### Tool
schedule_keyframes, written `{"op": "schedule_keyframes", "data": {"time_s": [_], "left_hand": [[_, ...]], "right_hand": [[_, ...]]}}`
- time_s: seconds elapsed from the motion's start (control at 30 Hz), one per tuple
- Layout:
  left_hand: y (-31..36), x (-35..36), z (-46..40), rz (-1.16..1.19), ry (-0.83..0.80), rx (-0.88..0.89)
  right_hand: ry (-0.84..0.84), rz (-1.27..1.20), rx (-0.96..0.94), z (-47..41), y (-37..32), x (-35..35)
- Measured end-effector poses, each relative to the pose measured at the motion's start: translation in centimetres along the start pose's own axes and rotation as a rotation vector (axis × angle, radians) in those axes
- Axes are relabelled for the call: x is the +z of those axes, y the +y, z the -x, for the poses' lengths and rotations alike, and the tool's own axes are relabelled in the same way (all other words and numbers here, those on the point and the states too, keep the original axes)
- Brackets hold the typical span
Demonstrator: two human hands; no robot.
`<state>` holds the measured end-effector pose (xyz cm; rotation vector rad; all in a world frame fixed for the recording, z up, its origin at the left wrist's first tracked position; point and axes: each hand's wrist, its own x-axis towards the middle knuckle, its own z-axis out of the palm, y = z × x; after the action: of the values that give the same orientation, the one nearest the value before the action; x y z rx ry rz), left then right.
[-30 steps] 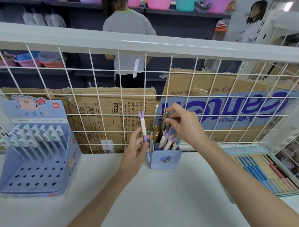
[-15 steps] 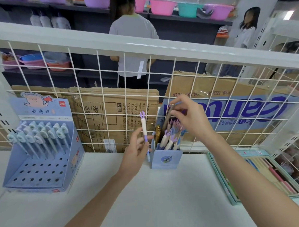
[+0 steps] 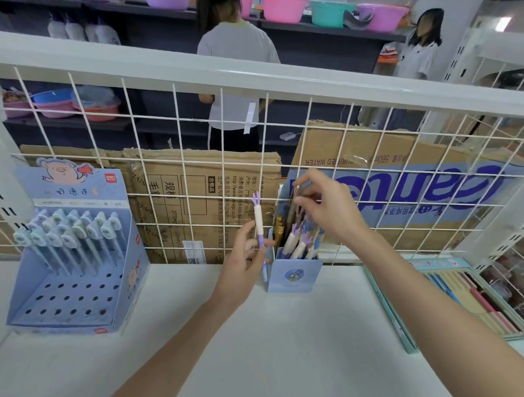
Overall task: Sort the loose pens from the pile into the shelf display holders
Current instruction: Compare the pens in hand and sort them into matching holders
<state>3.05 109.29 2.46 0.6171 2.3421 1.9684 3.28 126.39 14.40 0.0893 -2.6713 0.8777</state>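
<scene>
Slim white pen with purple grip and forked purple top (image 3: 258, 221), upright just left of the small blue square pen cup (image 3: 294, 273), pinched in left hand (image 3: 242, 266) fingers. Probably light, stiff, smooth; best taken at purple grip. Right hand (image 3: 330, 209) above cup, fingers pinching something thin, cannot tell what. Left of cup: blue perforated cardboard display holder (image 3: 75, 293).

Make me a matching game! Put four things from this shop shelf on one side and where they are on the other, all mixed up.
Things:
1. purple-and-white pen
2. small blue square pen cup
3. tall blue pig-picture display box
4. flat green tray of coloured pens

Places:
A. far right of shelf
B. far left of shelf
C. pinched in left hand
D. under right hand

Pairs: 1-C, 2-D, 3-B, 4-A
</scene>
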Motion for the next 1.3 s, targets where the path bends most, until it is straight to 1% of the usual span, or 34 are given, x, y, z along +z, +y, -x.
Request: {"op": "schedule_keyframes", "data": {"time_s": [0.1,0.33,0.53,0.67,0.77,0.87,0.97,1.0,1.03,1.13,1.3], "left_hand": [[0.2,0.2,0.1,-0.018,-0.028,0.013],[0.0,0.3,0.1,-0.018,-0.040,0.013],[-0.4,0.1,0.0,-0.078,-0.055,0.013],[-0.2,0.3,0.2,-0.073,-0.069,0.019],[0.0,0.3,0.4,-0.038,-0.062,0.020],[-0.1,0.2,0.5,-0.013,-0.038,0.028],[-0.2,0.0,0.8,-0.009,-0.036,0.018],[-0.1,0.0,0.9,-0.002,-0.038,0.015],[-0.1,-0.1,0.9,0.006,-0.039,0.012],[0.2,-0.2,1.1,0.029,-0.024,0.007],[0.3,-0.5,1.4,0.026,-0.017,-0.003]], "right_hand": [[0.077,-0.088,0.006,-0.1,-0.3,-1.0],[-0.024,0.032,-0.042,0.7,0.4,0.4],[-0.022,0.158,-0.133,1.2,1.1,1.4],[-0.077,0.191,-0.117,1.0,1.1,1.8],[-0.155,0.260,-0.102,0.7,1.0,1.9],[-0.305,0.428,-0.127,0.5,0.6,1.7],[-0.429,0.404,-0.090,0.4,0.5,1.0],[-0.433,0.398,-0.083,0.5,0.5,0.8],[-0.401,0.390,-0.078,0.6,0.7,0.7],[-0.251,0.370,-0.073,1.0,0.9,0.6],[-0.317,0.425,-0.063,1.6,1.0,1.4]]}}
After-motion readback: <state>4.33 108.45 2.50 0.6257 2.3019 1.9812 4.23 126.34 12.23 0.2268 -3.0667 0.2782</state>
